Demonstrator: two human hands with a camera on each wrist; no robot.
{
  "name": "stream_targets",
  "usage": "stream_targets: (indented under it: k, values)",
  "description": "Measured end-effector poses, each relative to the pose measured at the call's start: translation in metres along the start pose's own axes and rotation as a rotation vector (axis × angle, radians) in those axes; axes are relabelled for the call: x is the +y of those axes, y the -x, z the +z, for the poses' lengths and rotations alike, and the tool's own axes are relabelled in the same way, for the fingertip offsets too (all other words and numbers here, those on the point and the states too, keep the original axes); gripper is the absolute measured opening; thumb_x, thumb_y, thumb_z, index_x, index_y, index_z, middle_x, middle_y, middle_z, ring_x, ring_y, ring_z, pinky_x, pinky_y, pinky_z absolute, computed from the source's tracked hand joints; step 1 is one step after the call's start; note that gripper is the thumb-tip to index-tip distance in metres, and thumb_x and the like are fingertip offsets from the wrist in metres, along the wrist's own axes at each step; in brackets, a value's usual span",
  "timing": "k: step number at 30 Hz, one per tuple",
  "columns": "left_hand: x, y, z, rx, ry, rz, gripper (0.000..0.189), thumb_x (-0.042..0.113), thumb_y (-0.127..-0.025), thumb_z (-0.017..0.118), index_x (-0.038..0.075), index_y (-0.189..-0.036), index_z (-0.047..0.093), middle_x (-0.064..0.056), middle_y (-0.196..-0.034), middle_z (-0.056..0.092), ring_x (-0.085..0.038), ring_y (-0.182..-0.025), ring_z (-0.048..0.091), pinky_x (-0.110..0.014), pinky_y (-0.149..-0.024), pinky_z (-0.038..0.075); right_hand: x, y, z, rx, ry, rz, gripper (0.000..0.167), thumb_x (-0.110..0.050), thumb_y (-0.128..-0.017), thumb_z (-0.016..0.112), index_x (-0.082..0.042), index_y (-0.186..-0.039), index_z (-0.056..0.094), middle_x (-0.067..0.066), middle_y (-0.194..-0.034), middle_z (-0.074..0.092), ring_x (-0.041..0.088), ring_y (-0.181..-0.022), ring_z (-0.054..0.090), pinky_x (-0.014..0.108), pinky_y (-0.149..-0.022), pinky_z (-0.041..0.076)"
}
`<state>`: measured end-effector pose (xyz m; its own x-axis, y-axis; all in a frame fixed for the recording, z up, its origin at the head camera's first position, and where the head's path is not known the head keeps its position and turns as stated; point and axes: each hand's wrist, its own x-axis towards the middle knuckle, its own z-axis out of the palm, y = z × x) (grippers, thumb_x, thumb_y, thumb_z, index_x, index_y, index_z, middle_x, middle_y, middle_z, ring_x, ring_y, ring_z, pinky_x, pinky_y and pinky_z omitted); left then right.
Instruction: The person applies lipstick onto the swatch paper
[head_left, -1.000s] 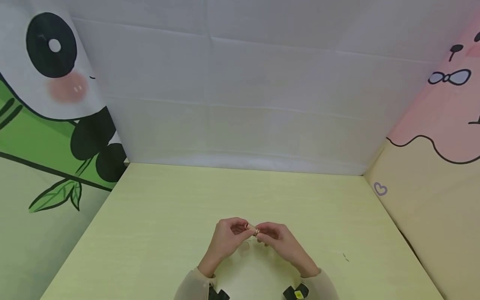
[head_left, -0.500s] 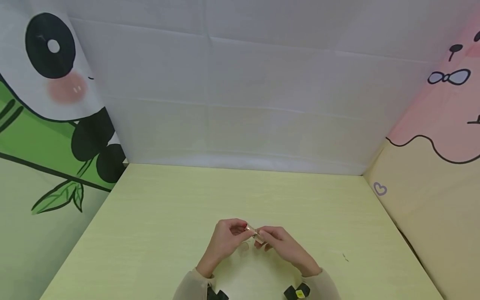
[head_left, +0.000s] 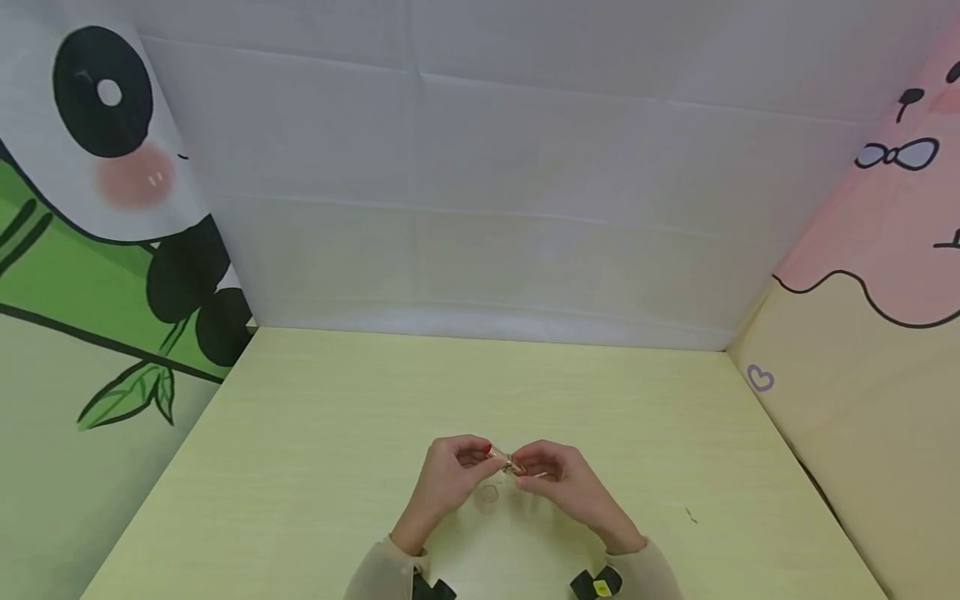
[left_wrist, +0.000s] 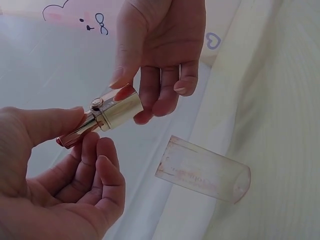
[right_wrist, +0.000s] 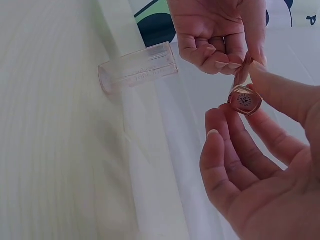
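Note:
Between both hands is a shiny gold lipstick tube [left_wrist: 117, 111], held tilted above the table. My left hand [head_left: 452, 473] pinches its reddish narrow end between thumb and fingertips. At the other end, the wider gold base, my right hand [head_left: 557, 477] holds it with thumb and fingers. The base's round label [right_wrist: 245, 101] faces the right wrist camera. Below the hands, a clear plastic cap [left_wrist: 202, 170] with faint lettering stands upright on the table; in the head view it is only a faint outline.
The pale yellow table [head_left: 337, 417] runs back to a white sheet wall [head_left: 480, 167]. Printed panels flank it, a panda panel [head_left: 112, 200] on the left and a pink one [head_left: 885, 217] on the right. A small dark mark [head_left: 691, 515] shows on the table to the right.
The right hand's fingers have shifted on the base, dipping lower half a second ago and now raised and farther apart. The left hand has stayed almost in place with its pinch.

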<state>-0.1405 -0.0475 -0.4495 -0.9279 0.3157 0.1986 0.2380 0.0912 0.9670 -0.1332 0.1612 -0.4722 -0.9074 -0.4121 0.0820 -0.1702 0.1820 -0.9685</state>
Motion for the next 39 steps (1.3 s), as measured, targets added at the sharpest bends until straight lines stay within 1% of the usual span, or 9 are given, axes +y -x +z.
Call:
stream_targets:
  k: [3,10,15,18,22,24,28,33,39]
  values:
    - [0.000,0.000,0.000,-0.002,0.002,0.002,0.014,0.001,-0.083,0.073,-0.010,-0.090,0.068,-0.016,-0.082,0.068,-0.026,-0.072,0.067,-0.027,-0.066,0.054,-0.007,0.001,0.001,0.012,-0.015,0.003,0.023,0.002,-0.087,0.066,0.005,-0.110,0.062,0.020,-0.105,0.063,0.037,-0.094,0.061,0.033,-0.078,0.052]
    - [0.001,-0.001,0.000,-0.017,-0.001,-0.003,0.014,0.000,-0.083,0.072,-0.011,-0.091,0.067,-0.018,-0.083,0.068,-0.030,-0.074,0.067,-0.027,-0.067,0.054,0.016,-0.003,-0.002,0.015,-0.026,-0.012,0.022,-0.007,-0.088,0.068,0.000,-0.109,0.064,0.014,-0.102,0.066,0.030,-0.091,0.064,0.033,-0.077,0.053]
    - [0.003,0.000,-0.001,-0.012,-0.012,-0.002,0.016,-0.001,-0.083,0.072,-0.012,-0.093,0.067,-0.017,-0.084,0.067,-0.030,-0.075,0.067,-0.026,-0.068,0.054,0.017,-0.003,-0.003,-0.016,-0.048,-0.011,0.023,-0.012,-0.091,0.066,0.000,-0.111,0.064,0.015,-0.104,0.066,0.042,-0.094,0.062,0.045,-0.079,0.051]
    - [0.003,0.001,-0.002,-0.011,-0.009,-0.002,0.017,-0.001,-0.082,0.073,-0.012,-0.094,0.067,-0.017,-0.084,0.067,-0.031,-0.075,0.067,-0.026,-0.068,0.054,0.017,-0.003,-0.002,-0.037,-0.050,-0.014,0.024,-0.013,-0.094,0.062,0.001,-0.113,0.063,0.021,-0.105,0.064,0.045,-0.093,0.061,0.050,-0.078,0.051]
    - [0.003,0.001,-0.003,-0.020,-0.005,-0.007,0.017,0.000,-0.083,0.073,-0.011,-0.094,0.067,-0.016,-0.084,0.067,-0.031,-0.075,0.066,-0.026,-0.068,0.054,0.016,-0.003,-0.002,-0.060,-0.022,-0.018,0.024,-0.013,-0.096,0.059,0.002,-0.115,0.062,0.026,-0.105,0.063,0.042,-0.091,0.062,0.044,-0.074,0.052]
    - [0.002,0.001,-0.003,-0.023,-0.003,-0.011,0.017,0.000,-0.083,0.073,-0.011,-0.094,0.067,-0.016,-0.083,0.067,-0.030,-0.075,0.067,-0.026,-0.068,0.054,0.015,-0.003,-0.002,-0.067,-0.014,-0.017,0.024,-0.012,-0.096,0.058,0.002,-0.115,0.062,0.026,-0.105,0.063,0.040,-0.091,0.062,0.041,-0.074,0.052]
    - [0.000,0.000,-0.003,-0.034,0.002,-0.009,0.016,0.000,-0.083,0.073,-0.011,-0.093,0.068,-0.016,-0.083,0.067,-0.028,-0.075,0.067,-0.027,-0.068,0.054,0.014,-0.002,-0.003,-0.082,-0.011,0.001,0.024,-0.011,-0.098,0.055,0.003,-0.117,0.061,0.023,-0.104,0.064,0.039,-0.091,0.062,0.042,-0.074,0.052]
    - [0.000,0.000,-0.002,-0.042,0.018,-0.003,0.015,0.000,-0.083,0.072,-0.010,-0.093,0.067,-0.015,-0.083,0.067,-0.028,-0.075,0.066,-0.026,-0.068,0.053,0.012,0.000,-0.005,-0.104,-0.053,0.047,0.028,-0.011,-0.100,0.049,0.004,-0.121,0.059,0.024,-0.107,0.062,0.034,-0.093,0.063,0.044,-0.077,0.051]
    - [0.001,0.000,-0.002,-0.056,0.020,-0.002,0.015,0.000,-0.084,0.072,-0.010,-0.093,0.067,-0.015,-0.084,0.067,-0.028,-0.075,0.066,-0.026,-0.068,0.053,0.011,0.001,-0.005,-0.121,-0.073,0.049,0.029,-0.012,-0.101,0.047,0.005,-0.122,0.058,0.025,-0.108,0.062,0.031,-0.094,0.063,0.041,-0.078,0.051]
